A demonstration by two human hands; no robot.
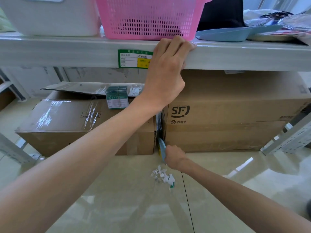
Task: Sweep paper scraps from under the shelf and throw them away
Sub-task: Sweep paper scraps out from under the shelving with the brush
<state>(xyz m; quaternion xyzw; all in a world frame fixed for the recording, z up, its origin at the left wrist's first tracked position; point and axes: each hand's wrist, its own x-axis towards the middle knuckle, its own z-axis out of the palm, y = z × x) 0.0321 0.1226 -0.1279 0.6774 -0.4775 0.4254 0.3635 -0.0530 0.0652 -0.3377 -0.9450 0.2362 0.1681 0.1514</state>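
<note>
A small heap of white paper scraps (pixel 162 176) lies on the glossy floor just in front of the shelf. My right hand (pixel 175 158) grips a blue hand brush (pixel 161 148) with yellow bristles, its head poked into the narrow gap between two cardboard boxes under the shelf. My left hand (pixel 166 68) grips the front edge of the white shelf board (pixel 67 51), fingers curled over the top. A blue dustpan (pixel 235 32) lies up on the shelf to the right.
A taped cardboard box (pixel 80 125) stands under the shelf on the left and a larger SF Express box (pixel 235 115) on the right. A pink basket (pixel 148 17) and a white bin (pixel 50 15) sit on the shelf. Shelf legs (pixel 286 138) flank both sides.
</note>
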